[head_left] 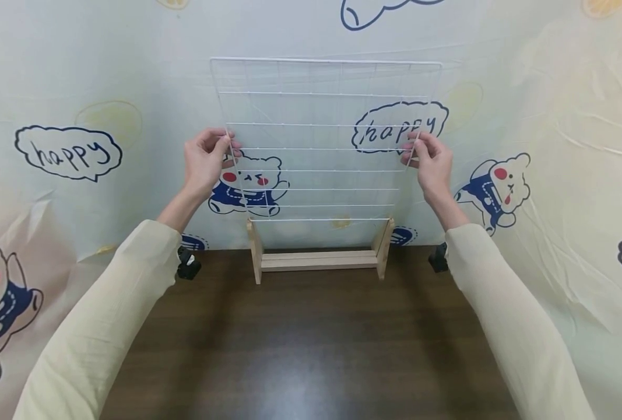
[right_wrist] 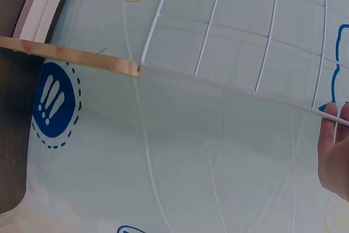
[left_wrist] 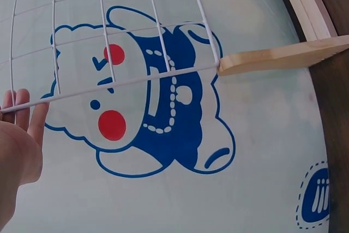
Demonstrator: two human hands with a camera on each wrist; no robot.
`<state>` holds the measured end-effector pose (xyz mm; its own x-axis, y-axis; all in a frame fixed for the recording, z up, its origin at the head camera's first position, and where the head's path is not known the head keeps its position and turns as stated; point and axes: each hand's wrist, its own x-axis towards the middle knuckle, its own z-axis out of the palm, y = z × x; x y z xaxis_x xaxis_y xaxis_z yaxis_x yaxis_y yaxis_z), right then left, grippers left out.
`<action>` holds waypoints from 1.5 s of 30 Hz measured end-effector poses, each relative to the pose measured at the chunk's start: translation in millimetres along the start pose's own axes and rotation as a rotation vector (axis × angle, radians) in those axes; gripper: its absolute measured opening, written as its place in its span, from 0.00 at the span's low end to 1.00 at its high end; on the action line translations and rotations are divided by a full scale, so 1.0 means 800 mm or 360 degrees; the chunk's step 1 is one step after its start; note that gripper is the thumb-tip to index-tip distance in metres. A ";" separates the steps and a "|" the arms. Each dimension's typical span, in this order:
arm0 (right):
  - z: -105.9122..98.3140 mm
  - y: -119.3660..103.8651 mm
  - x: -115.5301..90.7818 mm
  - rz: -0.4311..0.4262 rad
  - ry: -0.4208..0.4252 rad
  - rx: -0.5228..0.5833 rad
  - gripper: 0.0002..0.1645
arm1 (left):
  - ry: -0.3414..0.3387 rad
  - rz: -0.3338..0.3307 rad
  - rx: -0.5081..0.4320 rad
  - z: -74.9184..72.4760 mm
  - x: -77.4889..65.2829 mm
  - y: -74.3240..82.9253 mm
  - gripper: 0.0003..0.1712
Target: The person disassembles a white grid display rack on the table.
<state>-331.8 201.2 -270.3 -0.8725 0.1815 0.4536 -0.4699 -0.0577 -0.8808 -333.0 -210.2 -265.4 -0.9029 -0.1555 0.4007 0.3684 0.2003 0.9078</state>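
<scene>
A white wire grid panel (head_left: 311, 149) stands upright, leaning back a little, its lower edge at the tops of the two side pieces of a wooden stand (head_left: 318, 261). With thumb and fingers my left hand (head_left: 206, 158) pinches the panel's left edge wire about midway up. On the opposite edge my right hand (head_left: 432, 163) pinches the wire at about the same height. In the left wrist view a bottom corner of the grid (left_wrist: 163, 73) meets the tip of a wooden side piece (left_wrist: 267, 58). The right wrist view shows the other corner touching its side piece (right_wrist: 82, 57).
The stand rests at the back of a dark brown table (head_left: 290, 338). Behind it hangs a pale cloth (head_left: 148, 76) printed with bears and "happy" bubbles, spreading round both sides. A black wrist device (head_left: 187, 263) shows beneath the left sleeve, another (head_left: 438, 258) beneath the right.
</scene>
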 end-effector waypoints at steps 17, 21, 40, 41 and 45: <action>-0.008 0.004 -0.009 0.0009 -0.0007 -0.0086 0.14 | -0.0063 0.0002 -0.0024 0.001 -0.013 0.001 0.15; -0.008 0.006 -0.011 -0.0001 -0.0018 -0.0090 0.13 | -0.0070 0.0016 -0.0042 0.001 -0.021 0.007 0.15; -0.022 0.013 -0.023 0.0035 -0.0083 -0.0138 0.14 | -0.0110 0.0032 -0.0002 -0.001 -0.025 -0.021 0.16; -0.023 0.015 -0.023 0.0041 -0.0083 -0.0137 0.14 | -0.0116 0.0029 -0.0018 -0.001 -0.026 -0.022 0.15; -0.026 0.026 -0.022 0.0072 -0.0077 -0.0147 0.14 | -0.0122 0.0037 -0.0055 -0.002 -0.031 -0.025 0.15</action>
<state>-323.6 217.6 -299.2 -0.8991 0.1332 0.4170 -0.4173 0.0266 -0.9084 -317.4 -212.1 -292.9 -0.9078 -0.0763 0.4124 0.3959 0.1690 0.9026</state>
